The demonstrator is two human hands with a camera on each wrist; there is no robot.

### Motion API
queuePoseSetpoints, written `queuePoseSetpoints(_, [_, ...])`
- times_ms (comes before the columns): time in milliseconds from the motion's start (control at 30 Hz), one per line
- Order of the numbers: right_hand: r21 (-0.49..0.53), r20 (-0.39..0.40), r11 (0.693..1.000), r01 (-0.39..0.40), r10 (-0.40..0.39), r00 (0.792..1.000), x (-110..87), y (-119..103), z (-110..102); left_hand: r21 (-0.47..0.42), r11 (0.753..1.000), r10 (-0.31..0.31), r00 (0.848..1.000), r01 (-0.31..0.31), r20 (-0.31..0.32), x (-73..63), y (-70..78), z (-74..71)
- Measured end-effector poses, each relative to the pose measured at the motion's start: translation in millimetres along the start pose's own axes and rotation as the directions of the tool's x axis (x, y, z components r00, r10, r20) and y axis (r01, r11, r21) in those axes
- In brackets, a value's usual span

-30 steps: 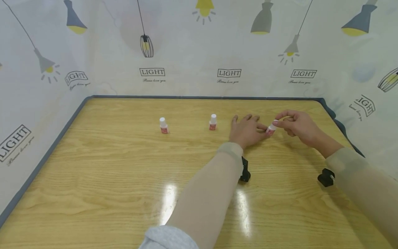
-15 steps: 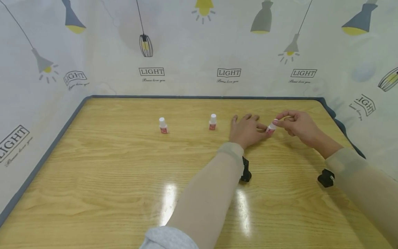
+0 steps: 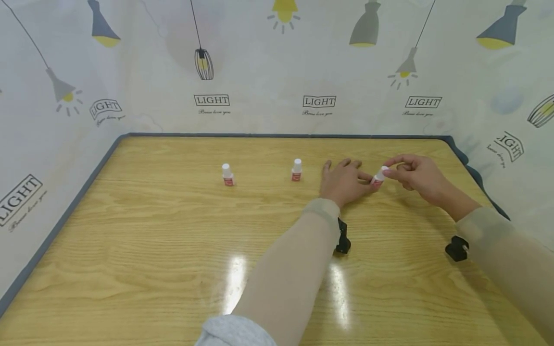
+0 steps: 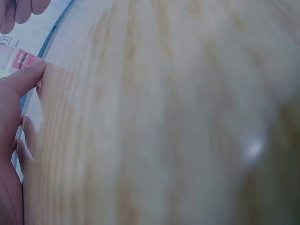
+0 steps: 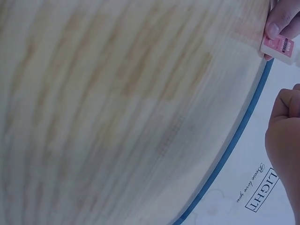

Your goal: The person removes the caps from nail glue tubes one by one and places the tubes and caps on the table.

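Note:
A small white bottle (image 3: 378,179) with a pink label leans slightly to the right on the wooden table. My left hand (image 3: 344,183) rests low at its left side and pinches its lower part between thumb and finger. From the right, my right hand (image 3: 417,174) pinches the white cap with thumb and index finger. The left wrist view has the left thumb (image 4: 32,75) against the pink label. In the right wrist view the bottle's label (image 5: 281,44) shows beside the left thumb, while the cap lies mostly outside the frame.
Two similar bottles stand upright to the left: one near the middle (image 3: 296,170), another farther left (image 3: 228,175). The wooden table (image 3: 164,230) has a dark blue edge strip (image 3: 277,135), with a lamp-patterned wall covering (image 3: 259,62) behind. Black wrist devices hang under both sleeves.
The right hand has shifted very slightly to the right, still at the cap. The left hand and the other two bottles stay put.

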State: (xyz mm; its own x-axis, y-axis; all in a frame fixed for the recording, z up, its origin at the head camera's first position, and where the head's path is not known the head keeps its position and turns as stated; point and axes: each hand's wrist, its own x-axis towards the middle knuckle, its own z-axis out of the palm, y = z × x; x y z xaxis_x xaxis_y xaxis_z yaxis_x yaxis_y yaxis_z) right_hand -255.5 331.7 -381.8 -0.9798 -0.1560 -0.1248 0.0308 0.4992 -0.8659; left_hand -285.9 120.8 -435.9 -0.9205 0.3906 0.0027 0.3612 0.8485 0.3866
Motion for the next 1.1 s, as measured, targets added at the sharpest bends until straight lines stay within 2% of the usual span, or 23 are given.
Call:
queuePoseSetpoints(200, [0.014,0.019,1.000,0.022,-0.023,1.000,0.1,0.4,1.2,0.008,1.000,-0.006,1.000,0.005,0.006,-0.7,0.4,-1.1])
queuePoseSetpoints(467, [-0.069,0.000,0.997,-0.014,0.014,1.000,3.7,2.4,2.7,0.019,1.000,-0.002,1.000,0.002,0.011,-1.2,-0.1,-1.6])
queuePoseSetpoints(833, [-0.093,0.014,0.991,0.098,-0.097,0.995,0.9,3.9,0.0,0.008,1.000,-0.005,1.000,0.005,-0.007,2.3,-1.1,3.5])
queuePoseSetpoints(1100, [-0.106,0.032,0.985,0.135,-0.132,0.991,0.7,6.7,-0.1,0.000,1.000,-0.006,1.000,0.006,-0.002,3.8,-1.0,4.8])
